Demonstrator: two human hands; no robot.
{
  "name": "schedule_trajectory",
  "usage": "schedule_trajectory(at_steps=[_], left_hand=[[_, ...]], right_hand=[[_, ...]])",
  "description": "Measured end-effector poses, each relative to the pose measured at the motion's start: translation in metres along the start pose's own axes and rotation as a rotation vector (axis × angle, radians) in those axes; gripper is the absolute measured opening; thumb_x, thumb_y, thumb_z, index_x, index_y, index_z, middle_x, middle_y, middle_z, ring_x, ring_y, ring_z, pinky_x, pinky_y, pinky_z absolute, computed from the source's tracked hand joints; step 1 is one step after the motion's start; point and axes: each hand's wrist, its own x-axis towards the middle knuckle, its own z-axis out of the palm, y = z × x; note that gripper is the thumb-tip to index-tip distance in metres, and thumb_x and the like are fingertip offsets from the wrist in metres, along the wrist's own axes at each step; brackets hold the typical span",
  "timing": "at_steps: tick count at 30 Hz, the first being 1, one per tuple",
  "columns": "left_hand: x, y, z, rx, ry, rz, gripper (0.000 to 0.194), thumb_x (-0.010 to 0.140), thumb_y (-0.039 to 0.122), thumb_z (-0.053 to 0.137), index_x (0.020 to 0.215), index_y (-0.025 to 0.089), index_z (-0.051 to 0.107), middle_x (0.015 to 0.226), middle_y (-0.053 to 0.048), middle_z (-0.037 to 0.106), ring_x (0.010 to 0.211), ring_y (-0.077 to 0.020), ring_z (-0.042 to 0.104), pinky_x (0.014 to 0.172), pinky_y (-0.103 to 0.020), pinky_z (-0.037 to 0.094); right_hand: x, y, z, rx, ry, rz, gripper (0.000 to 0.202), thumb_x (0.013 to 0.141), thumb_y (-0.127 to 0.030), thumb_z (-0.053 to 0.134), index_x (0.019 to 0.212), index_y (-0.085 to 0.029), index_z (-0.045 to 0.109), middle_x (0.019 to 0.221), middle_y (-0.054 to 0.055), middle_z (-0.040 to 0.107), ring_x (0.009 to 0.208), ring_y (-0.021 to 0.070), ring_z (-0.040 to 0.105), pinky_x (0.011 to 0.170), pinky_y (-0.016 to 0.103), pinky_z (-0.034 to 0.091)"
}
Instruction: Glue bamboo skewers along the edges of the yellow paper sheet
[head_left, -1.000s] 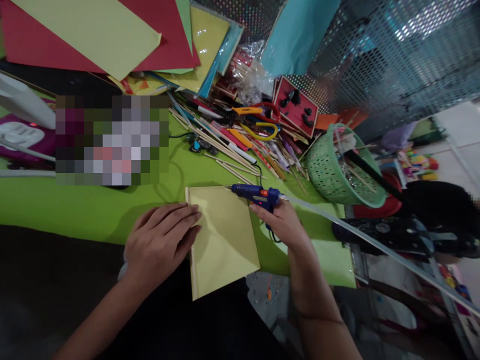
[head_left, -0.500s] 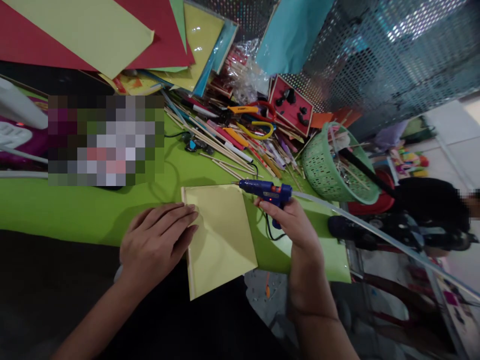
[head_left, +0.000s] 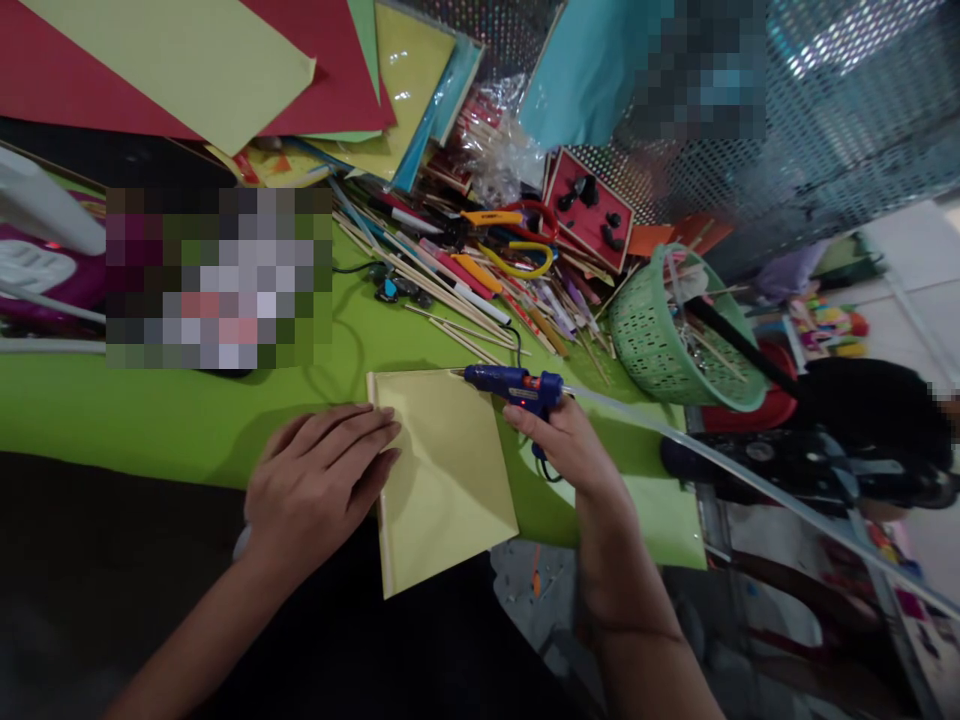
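Note:
A yellow paper sheet [head_left: 450, 470] lies at the table's front edge, its lower part reaching past the edge. Along its left side runs a narrow pale strip. My left hand [head_left: 322, 470] rests on that left side with its fingers laid out over the paper. In my right hand [head_left: 562, 440] is a blue hot glue gun [head_left: 514, 388], its nozzle pointing left at the sheet's top edge. Whether the tip touches the paper, I cannot tell. A long clear glue stick [head_left: 675, 432] sticks out of the gun's back.
Behind the sheet, thin wooden sticks [head_left: 442, 285], pens and orange-handled pliers [head_left: 491, 217] lie heaped on the green table [head_left: 300, 395]. A green basket [head_left: 645, 340] stands to the right. Coloured paper [head_left: 187, 60] is stacked at the back left. A person in black [head_left: 862, 405] is at the far right.
My right hand has moved the glue gun left along the sheet's top edge. My left hand stays on the paper. The whole view has shifted slightly.

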Motion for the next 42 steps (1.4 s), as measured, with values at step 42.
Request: schedule_trajectory(at_steps=[42], left_hand=[[-0.0030, 0.0000, -0.0001, -0.033, -0.043, -0.056, 0.036, 0.094, 0.024, 0.071, 0.129, 0.032, 0.069, 0.123, 0.002, 0.079, 0.114, -0.0241, 0.073, 0.094, -0.043, 0.052]], right_hand=[[-0.0009, 0.0039, -0.0031, -0.099, 0.005, -0.009, 0.046, 0.095, -0.059, 0.063, 0.119, -0.023, 0.079, 0.098, 0.005, 0.080, 0.101, 0.0304, 0.072, 0.095, 0.044, 0.056]])
